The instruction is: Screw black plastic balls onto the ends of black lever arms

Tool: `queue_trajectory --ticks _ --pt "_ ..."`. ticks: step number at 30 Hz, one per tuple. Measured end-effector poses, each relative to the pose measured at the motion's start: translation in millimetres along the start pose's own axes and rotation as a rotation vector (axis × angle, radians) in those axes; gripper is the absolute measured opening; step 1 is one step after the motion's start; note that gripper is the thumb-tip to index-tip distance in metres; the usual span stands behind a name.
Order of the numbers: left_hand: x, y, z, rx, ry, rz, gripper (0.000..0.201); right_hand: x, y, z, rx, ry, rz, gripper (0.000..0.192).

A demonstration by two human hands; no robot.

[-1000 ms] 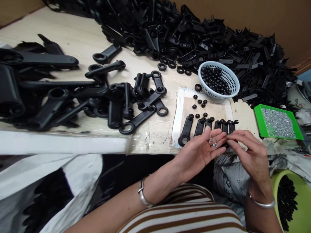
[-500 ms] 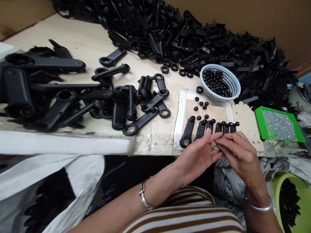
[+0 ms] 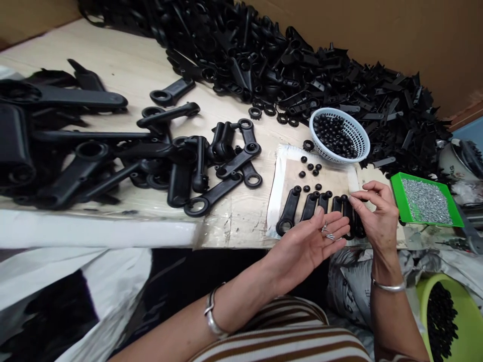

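Note:
My left hand [image 3: 307, 246] is palm up with its fingers stretched out, holding a few small metal screws [image 3: 329, 236] on them. Thumb and forefinger of my right hand [image 3: 375, 213] are pinched together over the top ends of the black crank-shaped handles [image 3: 290, 208]; what is in the pinch is too small to make out. These handles lie side by side on a white-edged mat [image 3: 274, 201], partly hidden by my hands. Small black knobs [image 3: 310, 167] lie loose just beyond them.
A light-blue basket [image 3: 365, 146] of black knobs stands behind the mat. To the right is a green tray [image 3: 400, 201] full of screws. More handles [image 3: 217, 193] lie at left, a big heap of black parts [image 3: 264, 55] at the back. A yellow-green tub [image 3: 466, 322] is low right.
My right hand has moved from the left palm up and rightward to the tops of the handles. My left hand stays palm up with screws on it. The view has shifted slightly.

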State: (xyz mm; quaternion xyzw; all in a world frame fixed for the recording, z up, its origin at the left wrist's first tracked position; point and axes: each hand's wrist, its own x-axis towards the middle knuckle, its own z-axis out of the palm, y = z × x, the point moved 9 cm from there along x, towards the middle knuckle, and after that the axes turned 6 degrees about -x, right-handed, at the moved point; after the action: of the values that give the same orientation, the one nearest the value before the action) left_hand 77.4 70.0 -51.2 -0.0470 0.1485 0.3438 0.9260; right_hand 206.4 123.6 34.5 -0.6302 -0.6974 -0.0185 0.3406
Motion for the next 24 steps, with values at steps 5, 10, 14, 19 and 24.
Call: queue_trajectory --ticks 5,10,14,19,24 --pt "-0.2 -0.2 -1.1 -0.007 0.014 -0.005 0.042 -2.5 0.6 0.1 -0.017 0.018 0.002 0.007" --pt "-1.4 1.1 0.0 -0.011 0.029 -0.002 0.041 -2.1 -2.4 3.0 -0.065 0.014 -0.054 0.007" --pt "-1.5 2.8 0.5 -0.010 0.029 0.009 0.040 -3.6 -11.7 -2.1 -0.162 -0.017 -0.136 0.010" --pt "-0.6 2.1 0.2 -0.028 0.027 0.012 0.039 -13.8 -22.1 -25.5 -0.123 -0.006 -0.122 0.015" --pt "0.7 0.3 5.3 -0.059 -0.027 0.008 0.036 -27.9 -42.5 -16.9 0.007 -0.171 -0.158 0.017"
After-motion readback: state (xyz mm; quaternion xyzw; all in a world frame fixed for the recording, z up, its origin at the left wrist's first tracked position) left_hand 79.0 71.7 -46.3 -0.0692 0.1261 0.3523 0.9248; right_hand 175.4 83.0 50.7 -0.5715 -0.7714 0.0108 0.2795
